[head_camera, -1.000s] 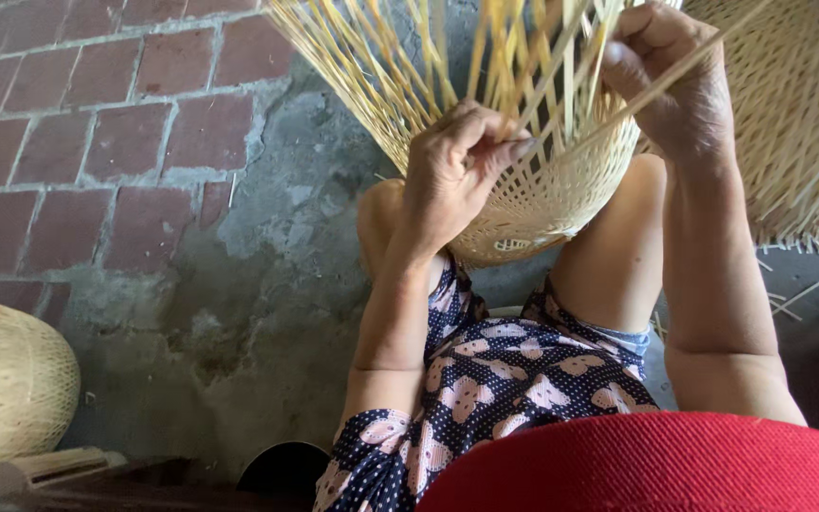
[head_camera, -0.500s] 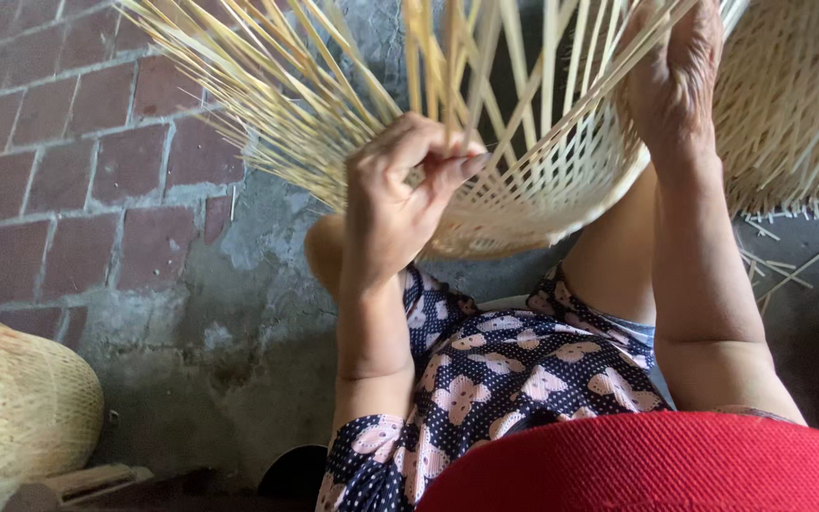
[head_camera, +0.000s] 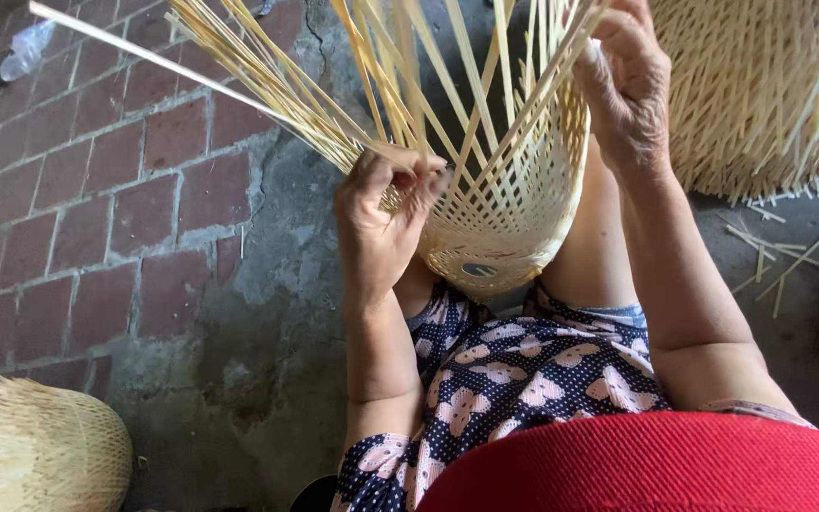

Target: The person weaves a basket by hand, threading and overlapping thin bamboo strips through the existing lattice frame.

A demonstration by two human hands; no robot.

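A half-woven bamboo basket (head_camera: 500,237) rests between my knees, its loose pale strips (head_camera: 267,85) fanning up and to the left. My left hand (head_camera: 386,223) pinches a few strips at the basket's left rim, fingers closed on them. My right hand (head_camera: 627,90) grips strips at the upper right rim, thumb pressed against the weave. The basket's woven bottom points toward my lap, covered by a dark dotted floral cloth (head_camera: 523,370).
A finished woven basket (head_camera: 760,85) stands at the upper right, another (head_camera: 35,450) at the lower left. Bamboo offcuts (head_camera: 774,251) lie on the concrete at right. Red brick paving (head_camera: 97,209) covers the left. A plastic bottle (head_camera: 26,52) lies far upper left.
The view has moved closer. My left hand has slid left and down along the rim, gathering strips. The right hand has stayed at the upper right rim.
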